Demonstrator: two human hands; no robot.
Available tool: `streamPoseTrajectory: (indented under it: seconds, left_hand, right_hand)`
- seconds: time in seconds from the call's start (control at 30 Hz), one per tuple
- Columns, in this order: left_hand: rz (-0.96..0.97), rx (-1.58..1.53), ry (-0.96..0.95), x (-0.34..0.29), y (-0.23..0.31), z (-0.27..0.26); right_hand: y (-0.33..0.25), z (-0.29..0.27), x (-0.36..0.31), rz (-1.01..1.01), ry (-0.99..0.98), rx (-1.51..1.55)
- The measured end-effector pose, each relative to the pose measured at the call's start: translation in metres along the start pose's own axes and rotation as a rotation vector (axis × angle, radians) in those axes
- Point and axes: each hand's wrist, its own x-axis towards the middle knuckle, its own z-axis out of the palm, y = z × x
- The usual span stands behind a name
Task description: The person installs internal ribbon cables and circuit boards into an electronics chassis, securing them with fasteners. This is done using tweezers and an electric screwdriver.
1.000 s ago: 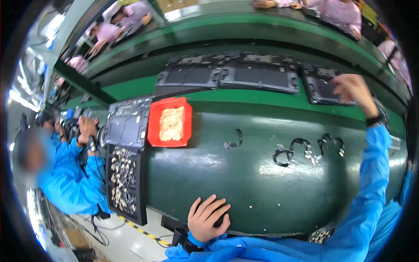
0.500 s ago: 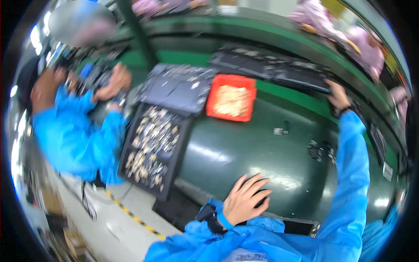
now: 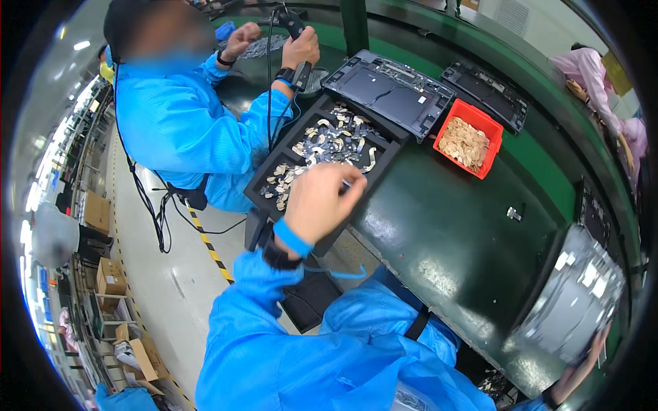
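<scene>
My left hand (image 3: 321, 204) hangs over the near part of a black compartment tray (image 3: 392, 154), its thumb and fingers curled together. Whether a small part sits between the fingertips I cannot make out. Inside the tray lie many small flex-cable pieces (image 3: 336, 140), dark and tan. At the far right my right hand (image 3: 591, 362) grips the lower edge of an opened tablet-like device chassis (image 3: 572, 301), tilted and blurred by motion. A small silver-and-black part (image 3: 514, 214) lies on the green table (image 3: 439, 226) between my hands.
Behind the tray lies another opened chassis (image 3: 384, 96), with a third (image 3: 486, 96) beyond it. A red bin (image 3: 495, 147) holds tan flakes. One more chassis (image 3: 593, 212) stands by the right edge. A co-worker in a blue smock (image 3: 185, 130) works at left, holding a black handheld device.
My view has swung left. My left hand went from spread fingers at the table's near edge to curled over the tray. My right hand left the back row and now holds a chassis nearer me.
</scene>
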Motion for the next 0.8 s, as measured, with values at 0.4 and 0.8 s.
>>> streamPoseTrajectory:
  seconds: [0.4, 0.8]
  left_hand:
    - [0.074, 0.163, -0.181, 0.03, -0.02, 0.035]
    - [0.065, 0.026, -0.024, 0.043, -0.025, 0.053]
  right_hand:
    - [-0.107, 0.162, -0.078, 0.945, 0.266, 1.023]
    - [-0.103, 0.179, -0.071, 0.807, 0.121, 0.819]
